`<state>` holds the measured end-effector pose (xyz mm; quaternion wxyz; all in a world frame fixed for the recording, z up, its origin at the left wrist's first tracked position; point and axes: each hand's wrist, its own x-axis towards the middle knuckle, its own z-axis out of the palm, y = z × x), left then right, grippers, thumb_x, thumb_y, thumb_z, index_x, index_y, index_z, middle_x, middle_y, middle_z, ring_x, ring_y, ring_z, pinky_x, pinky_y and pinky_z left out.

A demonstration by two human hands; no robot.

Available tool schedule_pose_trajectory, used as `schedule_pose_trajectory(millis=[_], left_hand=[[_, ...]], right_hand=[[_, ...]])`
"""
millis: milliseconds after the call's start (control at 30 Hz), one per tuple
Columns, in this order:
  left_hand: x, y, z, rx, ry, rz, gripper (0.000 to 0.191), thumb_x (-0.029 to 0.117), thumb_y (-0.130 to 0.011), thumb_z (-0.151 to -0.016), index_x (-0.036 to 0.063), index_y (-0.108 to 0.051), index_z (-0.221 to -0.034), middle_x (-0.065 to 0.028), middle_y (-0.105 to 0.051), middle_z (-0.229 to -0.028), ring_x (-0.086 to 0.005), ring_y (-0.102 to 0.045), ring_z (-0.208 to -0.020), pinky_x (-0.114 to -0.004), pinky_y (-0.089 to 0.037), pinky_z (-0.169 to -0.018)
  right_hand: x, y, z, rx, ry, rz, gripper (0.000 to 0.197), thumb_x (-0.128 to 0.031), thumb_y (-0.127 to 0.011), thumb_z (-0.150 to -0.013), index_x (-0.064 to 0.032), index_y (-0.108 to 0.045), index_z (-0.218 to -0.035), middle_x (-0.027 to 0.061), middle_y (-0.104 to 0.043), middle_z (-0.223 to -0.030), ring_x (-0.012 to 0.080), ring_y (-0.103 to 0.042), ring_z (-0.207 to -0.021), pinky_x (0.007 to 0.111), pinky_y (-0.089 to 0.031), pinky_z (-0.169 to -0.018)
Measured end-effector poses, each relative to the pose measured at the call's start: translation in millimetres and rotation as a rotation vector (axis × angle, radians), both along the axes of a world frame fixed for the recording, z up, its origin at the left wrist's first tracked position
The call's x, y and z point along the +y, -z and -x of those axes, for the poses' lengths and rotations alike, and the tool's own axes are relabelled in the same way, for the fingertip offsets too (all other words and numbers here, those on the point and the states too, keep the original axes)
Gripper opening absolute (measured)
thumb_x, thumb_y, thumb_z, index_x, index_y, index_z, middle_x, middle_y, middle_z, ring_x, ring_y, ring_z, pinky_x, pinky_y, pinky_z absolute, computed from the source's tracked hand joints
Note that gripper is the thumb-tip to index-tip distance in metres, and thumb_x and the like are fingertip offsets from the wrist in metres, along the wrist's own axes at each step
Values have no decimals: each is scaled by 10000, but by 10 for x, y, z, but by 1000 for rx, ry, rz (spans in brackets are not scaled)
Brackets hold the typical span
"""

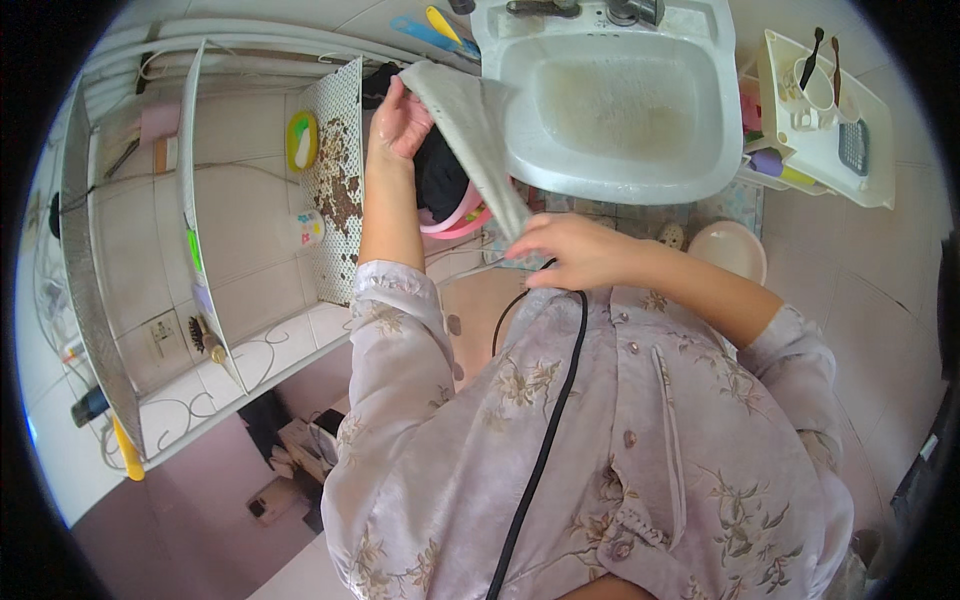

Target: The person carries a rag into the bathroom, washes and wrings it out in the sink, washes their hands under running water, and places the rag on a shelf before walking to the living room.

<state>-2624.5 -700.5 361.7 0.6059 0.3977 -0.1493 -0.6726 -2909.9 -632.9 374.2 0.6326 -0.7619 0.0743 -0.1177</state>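
Note:
A light grey cloth (469, 112) hangs stretched at a slant between my two hands, left of the sink. My left hand (401, 120) holds its upper end, palm turned partly up; the cloth hides some of the fingers. At the narrow lower end, in front of my body, my right hand (566, 249) grips the cloth, its fingertips blurred. The white washbasin (626, 184) stands just right of the cloth and holds cloudy water. Beneath the cloth, dark clothes (442, 176) fill a pink basin (450, 219).
A rusty white metal shelf (330, 97) on the left carries a yellow soap dish (302, 131). To the right, a cream rack (870, 169) holds cups and toothbrushes. A pale basin (729, 251) sits low, below the sink. A black cord (551, 435) hangs down my front.

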Motion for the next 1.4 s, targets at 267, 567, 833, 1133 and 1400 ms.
schedule_pose_trajectory(millis=[267,567,833,1133,1400], left_hand=[[-54,-199,-279,152,-91,60,393,261,-261,-815,-46,-328,-1051,-190,-384,-1076,-293,-362,-1014,-405,-264,-879],[18,-531,-192,-436,-212,-16,336,249,-287,-816,-6,-398,-1003,-133,-448,-990,-237,-423,-922,-357,-323,-806],[407,-907,-330,-1506,-337,-9,274,215,-391,-796,-36,-484,-853,-42,-509,-751,-100,-467,-672,-225,-385,-600],[759,-1524,-56,-296,-350,-192,351,287,-394,-779,-8,-428,-965,-153,-472,-963,-270,-473,-869,-376,-402,-747],[696,-1356,979,-1047,-1,-276,248,234,-436,-759,27,-487,-886,-89,-506,-861,-198,-493,-761,-284,-390,-673]], right_hand=[[242,47,-369,-170,-170,-150,336,-168,-562,-645,-44,-475,-946,120,-442,-998,264,-413,-897,303,-330,-780],[190,-87,-340,-183,-197,-103,340,-144,-569,-632,-70,-480,-952,92,-469,-981,244,-379,-929,305,-299,-813],[-630,187,-196,-249,237,-730,279,-112,-564,-660,-85,-488,-928,9,-508,-868,96,-469,-790,222,-362,-707],[-1296,116,-488,-177,492,-701,316,-143,-497,-703,-62,-438,-1003,30,-450,-969,122,-414,-922,262,-333,-802],[-776,307,-852,-9,77,-715,318,-299,-391,-772,-80,-453,-995,23,-497,-891,111,-464,-757,259,-384,-688]])
